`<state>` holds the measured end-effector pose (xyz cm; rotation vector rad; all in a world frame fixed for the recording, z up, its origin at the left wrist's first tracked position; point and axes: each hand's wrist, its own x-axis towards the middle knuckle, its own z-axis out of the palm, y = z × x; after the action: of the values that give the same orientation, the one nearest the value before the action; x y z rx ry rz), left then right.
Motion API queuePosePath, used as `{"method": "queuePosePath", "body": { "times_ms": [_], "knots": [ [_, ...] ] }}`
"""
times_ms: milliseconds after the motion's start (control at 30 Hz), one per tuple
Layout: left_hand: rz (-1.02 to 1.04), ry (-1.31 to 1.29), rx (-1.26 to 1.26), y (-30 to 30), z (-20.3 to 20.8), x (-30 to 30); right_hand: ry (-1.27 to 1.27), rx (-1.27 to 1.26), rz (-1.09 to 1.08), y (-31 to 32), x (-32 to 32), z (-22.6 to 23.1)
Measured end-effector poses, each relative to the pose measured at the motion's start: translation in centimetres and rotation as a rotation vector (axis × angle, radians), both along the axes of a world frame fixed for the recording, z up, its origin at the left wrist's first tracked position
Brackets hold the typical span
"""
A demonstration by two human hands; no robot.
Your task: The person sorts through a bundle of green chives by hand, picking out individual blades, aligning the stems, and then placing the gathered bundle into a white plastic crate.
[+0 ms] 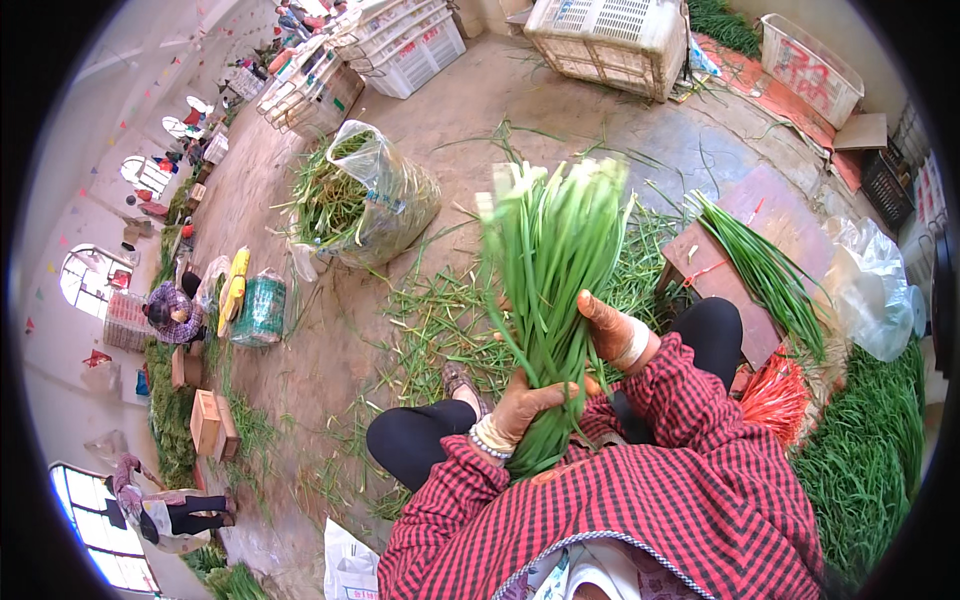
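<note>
A thick bundle of chives stands upright in front of my chest, pale cut ends at the top and green leaves hanging down. The top ends are smeared by motion. My left hand is wrapped around the lower leaves. My right hand grips the bundle's right side, thumb in front, with its fingers largely hidden behind the stalks. White bands circle both wrists. Right of my knee, a smaller bunch of chives lies across a low wooden table.
Red ties and a large heap of chives lie at my right. Loose trimmings litter the floor ahead. A clear bag of scraps stands at front left. White crates stand farther off; other people are at far left.
</note>
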<state>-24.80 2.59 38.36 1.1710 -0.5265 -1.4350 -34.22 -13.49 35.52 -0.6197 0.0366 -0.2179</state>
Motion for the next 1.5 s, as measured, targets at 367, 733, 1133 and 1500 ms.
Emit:
{"method": "queuePosePath", "body": {
  "times_ms": [367,733,1133,1500],
  "knots": [
    [-0.189,-0.119,-0.149,-2.0,-1.7,5.7,0.248,-0.08,0.012,-7.6,-4.3,1.0],
    [0.226,0.181,-0.388,-3.4,0.6,7.7,0.351,-0.538,0.397,-2.8,-3.8,3.8],
    [0.151,0.436,-0.521,-2.7,-1.2,7.6,0.573,-1.4,0.313,4.1,-3.2,4.4],
    [0.177,0.205,-0.818,-2.1,-1.6,7.2,0.3,-0.979,0.252,5.0,-2.5,3.5]
  ]
}}
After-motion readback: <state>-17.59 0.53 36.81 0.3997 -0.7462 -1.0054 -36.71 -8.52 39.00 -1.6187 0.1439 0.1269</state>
